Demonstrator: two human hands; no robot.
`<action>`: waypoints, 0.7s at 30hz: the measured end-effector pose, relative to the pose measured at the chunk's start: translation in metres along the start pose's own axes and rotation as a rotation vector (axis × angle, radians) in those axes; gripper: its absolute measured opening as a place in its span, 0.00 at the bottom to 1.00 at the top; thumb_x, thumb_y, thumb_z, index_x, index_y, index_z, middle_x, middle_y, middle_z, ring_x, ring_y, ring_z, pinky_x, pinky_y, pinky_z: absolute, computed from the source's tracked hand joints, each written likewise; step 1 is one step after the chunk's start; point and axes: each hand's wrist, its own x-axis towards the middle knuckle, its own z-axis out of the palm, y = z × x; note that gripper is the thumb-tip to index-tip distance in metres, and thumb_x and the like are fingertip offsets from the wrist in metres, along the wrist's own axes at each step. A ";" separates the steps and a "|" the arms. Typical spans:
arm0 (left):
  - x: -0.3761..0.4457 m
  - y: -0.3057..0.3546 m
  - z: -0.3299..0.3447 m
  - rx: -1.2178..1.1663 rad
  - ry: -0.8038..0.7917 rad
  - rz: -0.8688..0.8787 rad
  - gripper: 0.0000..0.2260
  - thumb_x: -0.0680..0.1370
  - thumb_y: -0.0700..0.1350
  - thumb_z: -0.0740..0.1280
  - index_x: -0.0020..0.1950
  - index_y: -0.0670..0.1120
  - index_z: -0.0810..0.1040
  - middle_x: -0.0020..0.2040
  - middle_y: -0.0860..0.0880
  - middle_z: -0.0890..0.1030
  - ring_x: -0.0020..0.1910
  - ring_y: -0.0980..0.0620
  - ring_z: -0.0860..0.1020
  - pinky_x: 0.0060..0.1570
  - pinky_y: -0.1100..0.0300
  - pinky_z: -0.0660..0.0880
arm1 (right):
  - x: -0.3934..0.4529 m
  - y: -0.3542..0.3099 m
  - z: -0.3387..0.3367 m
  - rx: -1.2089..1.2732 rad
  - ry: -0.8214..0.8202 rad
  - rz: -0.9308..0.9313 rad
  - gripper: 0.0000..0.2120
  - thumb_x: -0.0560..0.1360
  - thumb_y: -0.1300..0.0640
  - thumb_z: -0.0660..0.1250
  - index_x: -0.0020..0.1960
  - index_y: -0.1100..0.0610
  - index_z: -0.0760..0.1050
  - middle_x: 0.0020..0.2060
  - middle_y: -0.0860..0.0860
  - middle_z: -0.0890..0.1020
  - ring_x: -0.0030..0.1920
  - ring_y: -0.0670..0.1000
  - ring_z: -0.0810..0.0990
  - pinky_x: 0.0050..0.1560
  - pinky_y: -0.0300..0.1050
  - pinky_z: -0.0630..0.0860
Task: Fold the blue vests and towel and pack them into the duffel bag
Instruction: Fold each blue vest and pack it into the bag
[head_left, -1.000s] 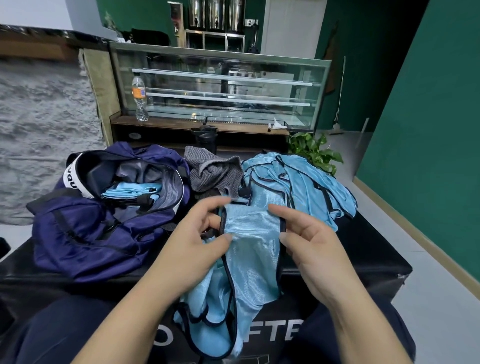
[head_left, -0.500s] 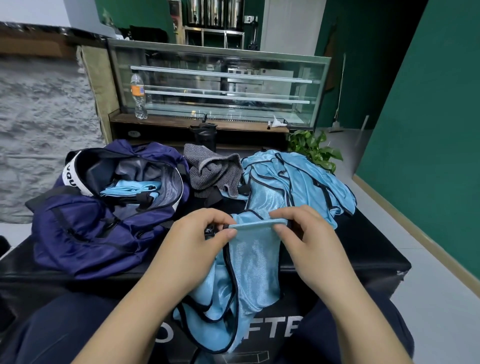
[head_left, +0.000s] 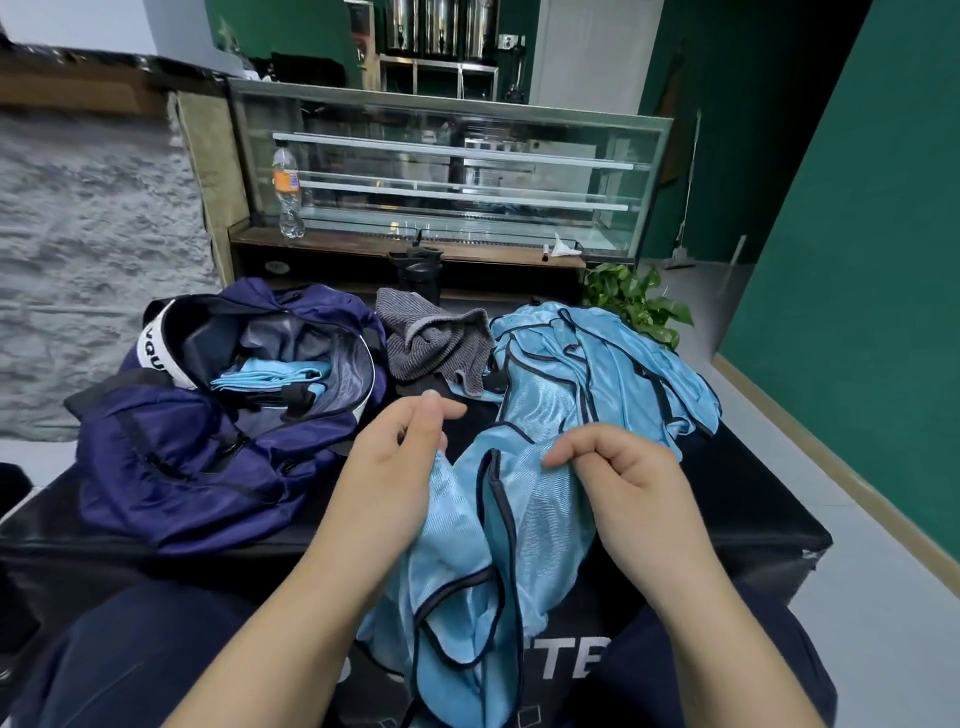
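Note:
A light blue vest (head_left: 483, 545) with dark trim lies crumpled on the black table's front edge and hangs down toward my lap. My left hand (head_left: 395, 467) grips its left side with curled fingers. My right hand (head_left: 623, 483) has its fingers curled on the right side, and the grip itself is hidden. The navy duffel bag (head_left: 208, 467) lies unzipped at the left with a folded blue vest (head_left: 270, 374) inside. A grey towel (head_left: 431, 343) lies bunched behind my hands. More blue vests (head_left: 613, 364) are piled at the back right.
The black table (head_left: 737, 514) ends close on the right, with grey floor beyond. Behind it stand a black tumbler (head_left: 418, 270), a green plant (head_left: 639, 306), and a glass display case (head_left: 457, 176) with a water bottle (head_left: 287, 192) on its ledge.
Both hands pinched the vest's top edge, stretched flat between them. Now the hands have drawn slightly apart and lowered, and the vest has bunched up between them.

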 end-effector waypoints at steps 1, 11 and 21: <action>0.000 0.001 0.001 0.017 0.017 -0.010 0.17 0.70 0.68 0.57 0.43 0.61 0.80 0.34 0.59 0.75 0.35 0.54 0.72 0.43 0.54 0.67 | 0.000 0.000 0.001 -0.012 -0.006 0.032 0.21 0.77 0.68 0.58 0.36 0.50 0.81 0.24 0.49 0.71 0.23 0.45 0.63 0.23 0.34 0.59; -0.004 0.012 0.006 0.096 0.189 0.084 0.14 0.81 0.52 0.55 0.44 0.50 0.77 0.36 0.58 0.73 0.33 0.68 0.70 0.35 0.74 0.65 | -0.007 -0.009 0.019 -0.328 -0.379 -0.129 0.19 0.67 0.42 0.74 0.56 0.44 0.78 0.52 0.36 0.77 0.56 0.31 0.72 0.53 0.22 0.63; 0.003 0.012 -0.015 0.132 -0.171 0.157 0.07 0.73 0.52 0.69 0.45 0.50 0.78 0.27 0.55 0.72 0.29 0.60 0.68 0.31 0.67 0.64 | 0.001 -0.002 0.006 -0.201 -0.096 -0.082 0.05 0.77 0.55 0.67 0.42 0.50 0.78 0.30 0.33 0.78 0.34 0.33 0.75 0.37 0.27 0.67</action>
